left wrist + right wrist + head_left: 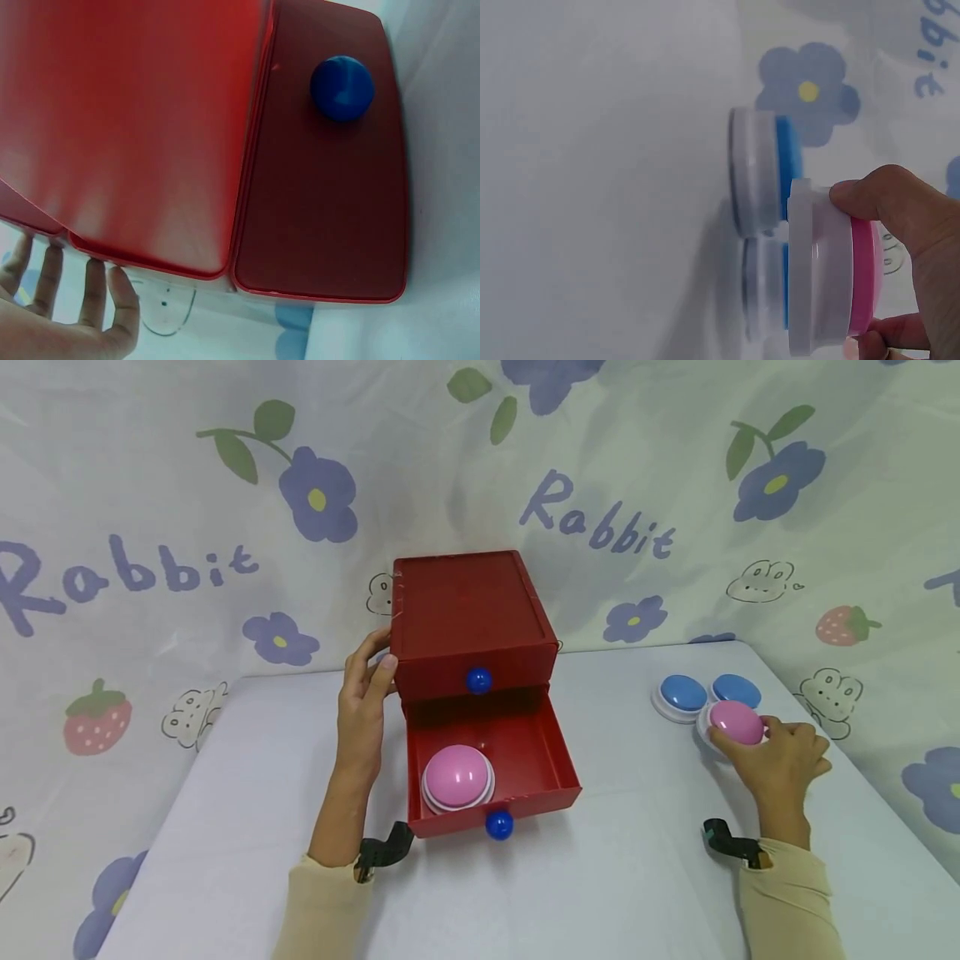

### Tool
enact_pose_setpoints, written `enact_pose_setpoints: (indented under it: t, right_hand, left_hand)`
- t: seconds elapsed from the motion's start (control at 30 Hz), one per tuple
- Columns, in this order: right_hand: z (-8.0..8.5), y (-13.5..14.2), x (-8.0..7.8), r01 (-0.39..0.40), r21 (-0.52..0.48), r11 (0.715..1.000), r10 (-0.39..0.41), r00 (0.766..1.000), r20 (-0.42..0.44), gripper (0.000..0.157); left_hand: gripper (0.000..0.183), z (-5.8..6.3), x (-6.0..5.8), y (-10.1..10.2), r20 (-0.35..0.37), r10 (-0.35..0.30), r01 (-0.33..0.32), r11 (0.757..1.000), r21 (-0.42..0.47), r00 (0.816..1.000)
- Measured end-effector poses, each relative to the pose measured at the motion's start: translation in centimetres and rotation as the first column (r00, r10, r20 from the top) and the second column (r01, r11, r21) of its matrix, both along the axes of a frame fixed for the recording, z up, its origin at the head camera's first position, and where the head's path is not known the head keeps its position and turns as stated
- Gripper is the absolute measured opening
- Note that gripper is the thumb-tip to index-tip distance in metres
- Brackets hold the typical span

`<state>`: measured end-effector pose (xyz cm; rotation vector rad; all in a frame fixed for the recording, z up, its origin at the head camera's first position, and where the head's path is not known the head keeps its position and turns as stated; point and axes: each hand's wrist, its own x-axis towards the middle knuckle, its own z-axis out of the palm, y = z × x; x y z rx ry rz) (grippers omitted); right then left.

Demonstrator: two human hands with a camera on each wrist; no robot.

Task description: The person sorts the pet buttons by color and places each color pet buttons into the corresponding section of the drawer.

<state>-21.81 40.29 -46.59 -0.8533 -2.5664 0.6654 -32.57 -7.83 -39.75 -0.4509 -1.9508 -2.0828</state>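
A red two-drawer box stands at the middle of the table, its lower drawer pulled out and its upper one closed. My left hand rests against the box's left side, fingers spread along it. Inside the lower drawer, at the front left, lies a pink push button with a white base. My right hand pinches another pink push button by its rim between thumb and fingers. In the right wrist view this button is raised off the tabletop, overlapping two blue push buttons.
Those two blue push buttons, one on the left and one on the right, sit side by side near the table's back right corner. Blue knobs project from both drawer fronts. A printed cloth hangs behind the white table.
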Motion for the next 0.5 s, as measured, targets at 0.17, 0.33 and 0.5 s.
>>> enact_pose_setpoints:
  t: [0.17,0.33,0.5]
  right_hand:
    - [1.2,-0.8,0.0,-0.059,0.017,0.998,0.059,0.998,-0.014,0.088]
    - [2.4,-1.7,0.1,-0.130,0.026,0.991,0.130,0.991,-0.017,0.087]
    - [4.4,-2.9,0.4,-0.193,0.032,0.981,0.195,0.979,-0.067,0.084]
  left_hand:
    - [0.050,0.1,0.1,-0.1,0.000,-0.003,0.003,1.000,0.009,1.000]
    - [0.050,0.1,0.1,-0.1,0.001,-0.003,0.003,1.000,0.008,1.000]
    - [0.049,0.1,0.0,0.0,-0.008,-0.007,0.008,1.000,0.009,1.000]
